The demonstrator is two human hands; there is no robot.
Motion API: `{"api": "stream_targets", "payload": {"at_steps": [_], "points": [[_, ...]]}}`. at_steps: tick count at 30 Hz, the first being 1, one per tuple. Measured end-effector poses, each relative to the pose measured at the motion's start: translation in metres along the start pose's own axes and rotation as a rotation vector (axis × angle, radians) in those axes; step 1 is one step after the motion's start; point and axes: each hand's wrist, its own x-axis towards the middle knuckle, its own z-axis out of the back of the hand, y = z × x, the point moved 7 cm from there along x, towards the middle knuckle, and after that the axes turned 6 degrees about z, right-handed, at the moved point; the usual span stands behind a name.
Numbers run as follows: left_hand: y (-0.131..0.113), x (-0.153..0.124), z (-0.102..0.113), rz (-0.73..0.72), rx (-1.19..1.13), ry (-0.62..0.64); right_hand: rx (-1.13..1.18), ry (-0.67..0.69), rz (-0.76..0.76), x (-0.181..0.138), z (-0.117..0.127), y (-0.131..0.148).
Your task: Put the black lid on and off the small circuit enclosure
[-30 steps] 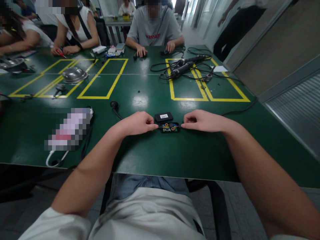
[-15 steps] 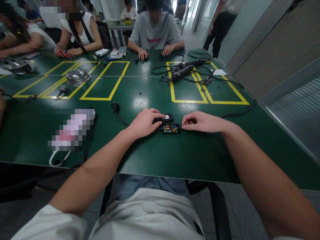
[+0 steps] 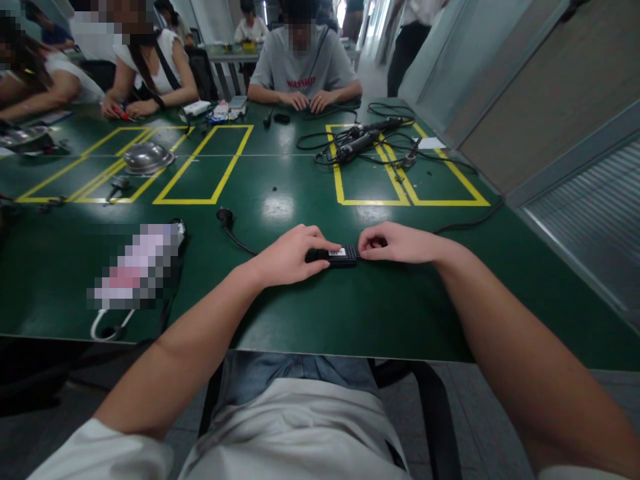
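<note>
A small black power-adapter case (image 3: 344,261) lies on the green table in front of me, a ribbed cover with a white label on top of it. My left hand (image 3: 300,253) grips its left end, fingers on the cover and thumb along the near side. The circuit board inside is hidden now. At the case's right end, my right hand (image 3: 383,243) has its fingertips pinched on the thin black cord that comes out there. A black plug (image 3: 225,217) on a cable lies to the left, its cable running behind my left hand.
A pixelated badge-like item with a strap (image 3: 137,263) lies at left. Metal bowl (image 3: 148,157), yellow tape rectangles (image 3: 185,202) and a tangle of black corded tools (image 3: 357,147) lie farther back. A co-worker (image 3: 305,73) sits opposite; others sit at the left.
The ribbed cover has moved from behind the open case onto it, hiding the circuit board, with my left hand on it. My right hand stays at the right end. The co-worker opposite has brought both hands together.
</note>
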Motion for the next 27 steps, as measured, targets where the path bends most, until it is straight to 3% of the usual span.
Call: {"api": "stream_targets", "payload": {"at_steps": [27], "points": [[-0.0041, -0.0006, -0.0045, 0.004, 0.037, 0.048, 0.026, -0.023, 0.052, -0.0020, -0.0042, 0.0066]]}}
